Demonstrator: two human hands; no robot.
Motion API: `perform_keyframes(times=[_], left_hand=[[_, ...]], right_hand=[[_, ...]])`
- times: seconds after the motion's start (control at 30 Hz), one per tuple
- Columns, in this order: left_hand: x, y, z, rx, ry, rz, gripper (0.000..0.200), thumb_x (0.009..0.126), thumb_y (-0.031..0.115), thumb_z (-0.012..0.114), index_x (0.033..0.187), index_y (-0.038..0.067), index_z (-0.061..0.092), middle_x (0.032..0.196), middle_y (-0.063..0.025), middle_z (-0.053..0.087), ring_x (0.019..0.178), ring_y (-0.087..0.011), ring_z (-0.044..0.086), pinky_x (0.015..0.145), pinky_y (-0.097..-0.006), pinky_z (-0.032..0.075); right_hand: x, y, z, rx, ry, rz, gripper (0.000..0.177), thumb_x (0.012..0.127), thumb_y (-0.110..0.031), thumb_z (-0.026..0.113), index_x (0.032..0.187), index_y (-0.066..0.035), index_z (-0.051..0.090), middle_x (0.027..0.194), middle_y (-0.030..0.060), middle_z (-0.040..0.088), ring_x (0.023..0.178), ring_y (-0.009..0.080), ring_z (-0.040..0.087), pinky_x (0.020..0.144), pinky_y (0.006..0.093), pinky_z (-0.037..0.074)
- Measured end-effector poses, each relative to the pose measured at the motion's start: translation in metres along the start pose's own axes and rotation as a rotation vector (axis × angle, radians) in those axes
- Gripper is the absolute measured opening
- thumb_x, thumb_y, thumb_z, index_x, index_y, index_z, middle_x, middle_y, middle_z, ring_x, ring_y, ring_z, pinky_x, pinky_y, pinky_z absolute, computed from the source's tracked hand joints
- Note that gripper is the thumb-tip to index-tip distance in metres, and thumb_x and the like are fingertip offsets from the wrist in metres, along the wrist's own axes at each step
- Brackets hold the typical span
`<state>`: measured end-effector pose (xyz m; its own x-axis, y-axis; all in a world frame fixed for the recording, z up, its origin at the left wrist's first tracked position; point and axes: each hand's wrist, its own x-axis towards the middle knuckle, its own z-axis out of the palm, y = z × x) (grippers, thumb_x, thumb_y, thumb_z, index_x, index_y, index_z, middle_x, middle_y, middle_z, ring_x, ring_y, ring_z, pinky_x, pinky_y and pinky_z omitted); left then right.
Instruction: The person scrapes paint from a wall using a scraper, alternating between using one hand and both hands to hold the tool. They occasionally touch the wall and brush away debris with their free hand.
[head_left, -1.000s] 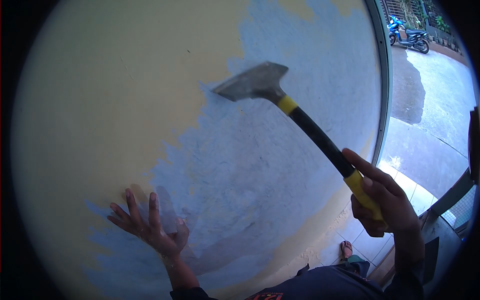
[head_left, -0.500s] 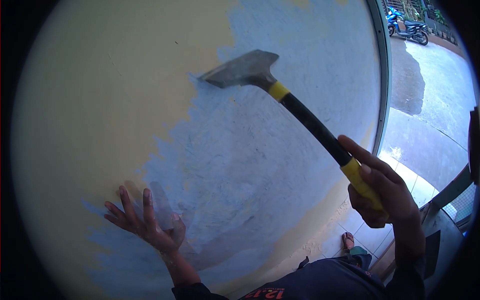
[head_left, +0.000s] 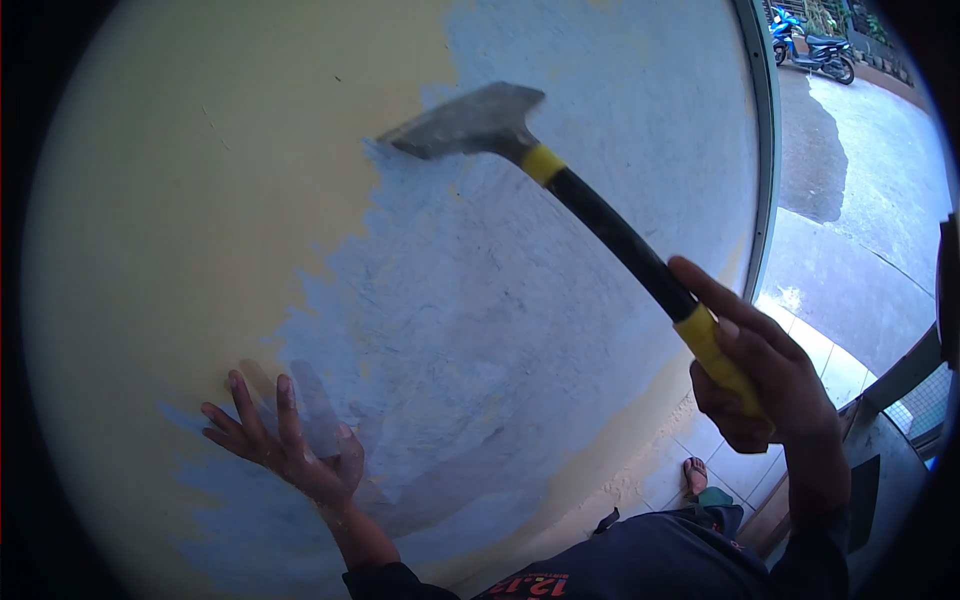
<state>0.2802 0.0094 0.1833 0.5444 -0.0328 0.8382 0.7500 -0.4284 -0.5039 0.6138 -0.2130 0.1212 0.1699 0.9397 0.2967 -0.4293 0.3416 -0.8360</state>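
Note:
My right hand (head_left: 750,370) is closed around the yellow grip of a long-handled scraper (head_left: 620,235), index finger stretched along the black shaft. Its wide grey blade (head_left: 470,120) meets the wall at the border between the yellow paint (head_left: 220,200) and the bluish-grey scraped area (head_left: 500,290). My left hand (head_left: 295,450) is at the lower left of the wall with fingers spread and nothing in it. Its fingertips appear to be against the wall, and a shadow falls beside them.
A grey frame (head_left: 768,150) edges the wall at the right. Beyond it lie concrete paving (head_left: 890,170) and a parked blue motorbike (head_left: 815,50). Paint flakes (head_left: 625,485) lie along the wall's foot beside white floor tiles (head_left: 735,460). A dark bench-like surface (head_left: 895,500) stands at the lower right.
The scraper blade has shifted slightly up and left in view, along with my right hand. My left hand keeps its spread pose, and the whole view has moved a little.

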Motion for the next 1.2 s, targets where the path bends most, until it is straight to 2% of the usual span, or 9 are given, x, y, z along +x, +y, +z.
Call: perform_keyframes(times=[0.23,0.4,0.5,0.63,0.7,0.9,1.03,1.17,1.2], left_hand=[[0.003,0.0,0.0,-0.002,-0.008,-0.001,0.058,0.087,0.056,0.041,0.133,0.023,0.051,0.145,-0.0186,0.037,0.142,-0.0437,0.012,0.109,-0.0654,0.004],[0.004,0.0,0.003,0.005,-0.002,-0.012,0.056,0.087,0.056,0.042,0.133,0.024,0.051,0.145,-0.0181,0.037,0.141,-0.0442,0.013,0.109,-0.0661,0.004],[0.004,0.004,-0.002,0.006,-0.032,-0.004,0.056,0.087,0.055,0.042,0.133,0.024,0.051,0.145,-0.0181,0.037,0.141,-0.0445,0.014,0.109,-0.0665,0.003],[-0.003,-0.005,0.002,0.046,-0.04,0.013,0.055,0.087,0.055,0.042,0.132,0.025,0.051,0.145,-0.0182,0.038,0.141,-0.0445,0.014,0.108,-0.0672,0.003],[0.003,-0.001,0.002,0.027,-0.044,0.005,0.054,0.087,0.054,0.042,0.131,0.025,0.052,0.145,-0.0179,0.038,0.141,-0.0442,0.014,0.108,-0.0676,0.003],[0.0,-0.003,0.003,0.024,-0.01,-0.002,0.054,0.086,0.054,0.043,0.13,0.025,0.053,0.145,-0.0174,0.037,0.142,-0.0431,0.013,0.108,-0.0674,0.003],[0.003,0.001,0.001,0.018,-0.03,-0.008,0.054,0.086,0.054,0.044,0.131,0.025,0.053,0.146,-0.0173,0.036,0.142,-0.0428,0.013,0.108,-0.0671,0.003],[-0.005,-0.004,0.0,0.008,-0.011,-0.012,0.054,0.085,0.054,0.044,0.131,0.025,0.053,0.146,-0.017,0.036,0.142,-0.0429,0.012,0.109,-0.067,0.003],[-0.003,-0.003,0.0,0.005,-0.018,-0.013,0.054,0.085,0.054,0.044,0.131,0.025,0.053,0.146,-0.017,0.036,0.142,-0.0429,0.012,0.109,-0.067,0.003]], right_hand=[[0.003,-0.004,-0.004,0.042,-0.021,0.001,0.053,0.102,-0.027,0.031,0.149,-0.007,0.018,0.056,0.004,0.044,0.036,0.0067,0.041,0.032,0.0205,0.039],[0.001,-0.01,0.002,-0.122,0.043,0.02,0.054,0.102,-0.029,0.032,0.149,-0.008,0.018,0.055,0.0028,0.044,0.036,0.0069,0.042,0.033,0.0203,0.04],[0.006,-0.013,0.009,-0.059,0.014,0.001,0.054,0.102,-0.029,0.032,0.149,-0.007,0.019,0.054,0.0026,0.043,0.036,0.0069,0.042,0.033,0.0206,0.04],[0.002,-0.009,0.006,-0.135,0.028,0.021,0.054,0.102,-0.029,0.034,0.149,-0.008,0.018,0.055,0.0035,0.045,0.034,0.0072,0.041,0.032,0.0211,0.039],[0.0,-0.012,0.006,-0.04,0.022,0.068,0.054,0.101,-0.028,0.034,0.149,-0.008,0.018,0.056,0.0043,0.047,0.035,0.0078,0.042,0.033,0.0213,0.04],[-0.002,-0.012,0.004,-0.139,0.036,0.023,0.053,0.102,-0.027,0.032,0.15,-0.008,0.017,0.056,0.0046,0.047,0.036,0.0084,0.044,0.034,0.0222,0.041],[0.005,-0.014,0.006,-0.046,-0.021,0.025,0.054,0.102,-0.028,0.033,0.149,-0.007,0.017,0.058,0.0065,0.052,0.038,0.0095,0.047,0.038,0.022,0.042],[-0.005,-0.008,0.008,-0.155,0.109,0.034,0.053,0.101,-0.027,0.032,0.148,-0.006,0.02,0.058,0.0054,0.048,0.034,0.0083,0.044,0.032,0.0222,0.041],[0.0,-0.011,0.008,-0.085,0.074,0.04,0.052,0.101,-0.027,0.032,0.148,-0.006,0.02,0.057,0.0052,0.047,0.034,0.0085,0.043,0.031,0.0224,0.04]])
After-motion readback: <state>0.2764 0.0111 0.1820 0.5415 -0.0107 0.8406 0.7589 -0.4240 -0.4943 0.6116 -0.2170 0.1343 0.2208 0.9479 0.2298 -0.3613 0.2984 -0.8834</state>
